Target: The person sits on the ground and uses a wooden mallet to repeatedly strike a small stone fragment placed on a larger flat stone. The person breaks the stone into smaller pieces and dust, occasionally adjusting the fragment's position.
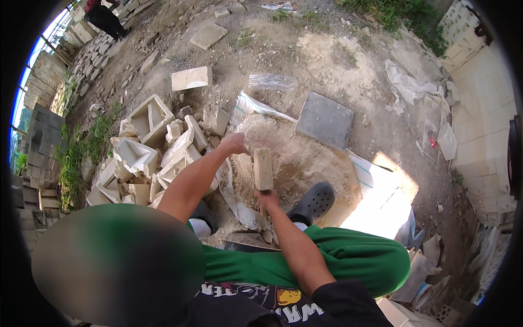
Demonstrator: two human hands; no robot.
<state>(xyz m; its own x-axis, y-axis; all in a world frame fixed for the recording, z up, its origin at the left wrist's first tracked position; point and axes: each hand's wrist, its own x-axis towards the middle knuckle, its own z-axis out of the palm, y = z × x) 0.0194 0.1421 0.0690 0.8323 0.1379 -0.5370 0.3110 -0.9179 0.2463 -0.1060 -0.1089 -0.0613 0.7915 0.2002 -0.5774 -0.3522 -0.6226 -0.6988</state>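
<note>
I've R hand (266,199) clenched on mallet (263,170), dial ctr; L hand (236,144) approx. 10–11 o'clock of it, can't tell its grip. Mallet looks stiff, prob. head-heavy; I'd hold low on handle (263,210). Broken blocks (180,159), 9 o'clock.

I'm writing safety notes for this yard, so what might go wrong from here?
The blocky mallet-like tool in the right hand is close to the bare left hand; a stray swing could hit its fingers.

The right foot wears only a holed clog near the tool, so a missed blow or dropped piece might hurt it.

The heap of broken pale blocks beside the left arm looks loosely piled; pieces might shift.
</note>
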